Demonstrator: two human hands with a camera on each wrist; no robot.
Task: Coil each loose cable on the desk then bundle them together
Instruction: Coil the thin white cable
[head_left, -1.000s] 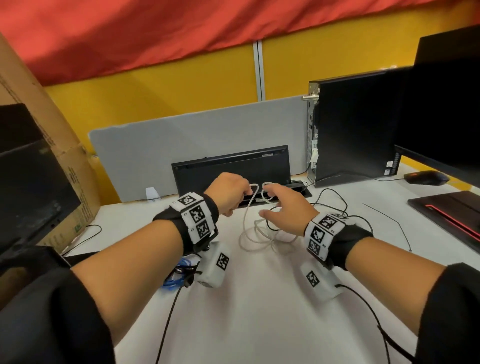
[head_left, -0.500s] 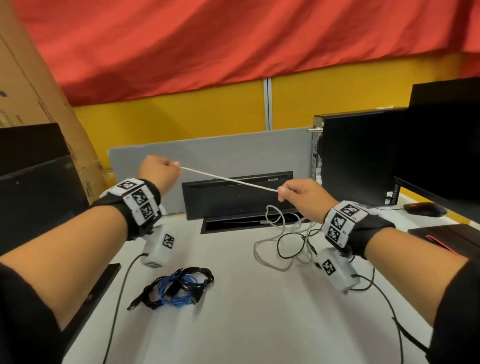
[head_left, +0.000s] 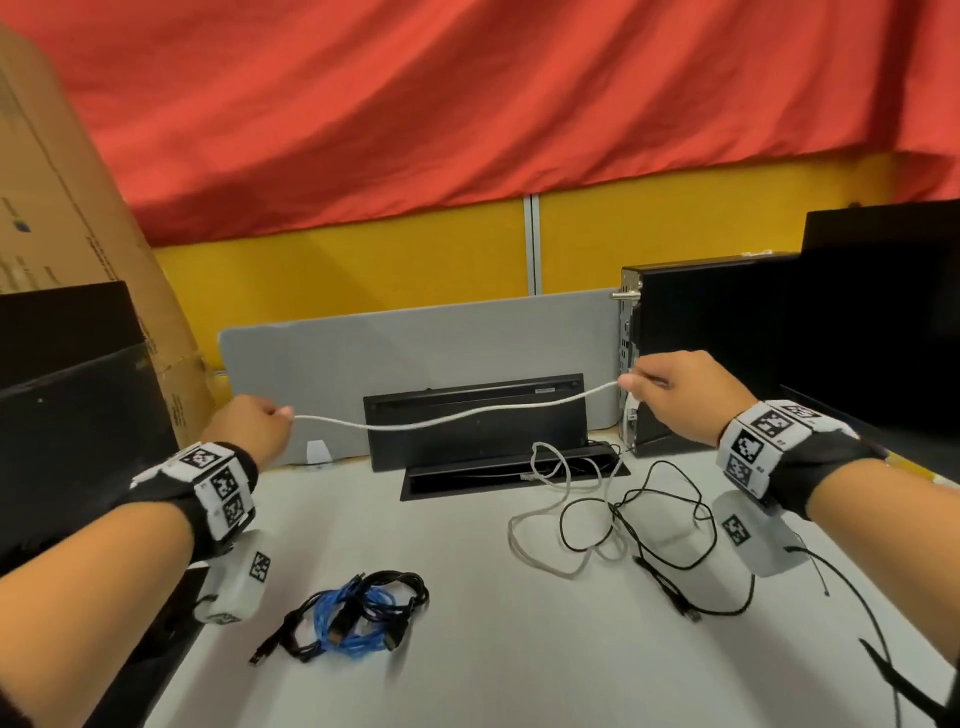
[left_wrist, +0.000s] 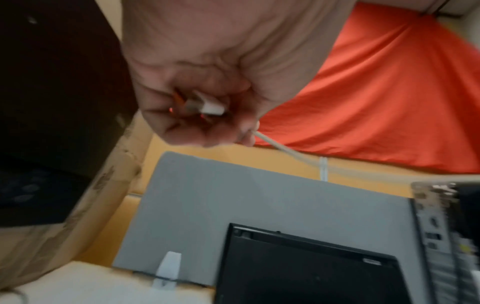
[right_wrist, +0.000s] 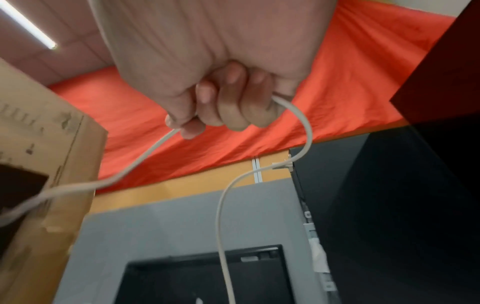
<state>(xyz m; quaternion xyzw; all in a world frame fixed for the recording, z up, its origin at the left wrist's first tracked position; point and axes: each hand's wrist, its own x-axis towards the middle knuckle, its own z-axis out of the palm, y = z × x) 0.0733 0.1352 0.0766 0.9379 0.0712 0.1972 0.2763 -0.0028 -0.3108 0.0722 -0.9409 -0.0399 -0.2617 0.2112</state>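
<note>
A white cable (head_left: 452, 418) hangs in a shallow sag between my two raised hands above the desk. My left hand (head_left: 249, 423) grips its plug end (left_wrist: 209, 105) in a closed fist. My right hand (head_left: 675, 392) holds the cable (right_wrist: 145, 156) farther along, and the rest drops from that fist to loose white loops (head_left: 540, 525) on the desk. A thin black cable (head_left: 670, 525) lies tangled with those loops at the right. A coiled bundle of blue and black cables (head_left: 358, 613) sits on the desk near the front left.
A black flip-up cable box (head_left: 478, 421) and its open slot stand at the desk's back, before a grey divider (head_left: 415, 343). A black computer tower (head_left: 701, 343) and a monitor (head_left: 883, 322) are at the right. A cardboard box (head_left: 67, 218) and dark monitors stand at the left.
Both hands lifted the white cable off the desk and drew apart, the left going left and the right going right. The span between them has grown longer and now sags.
</note>
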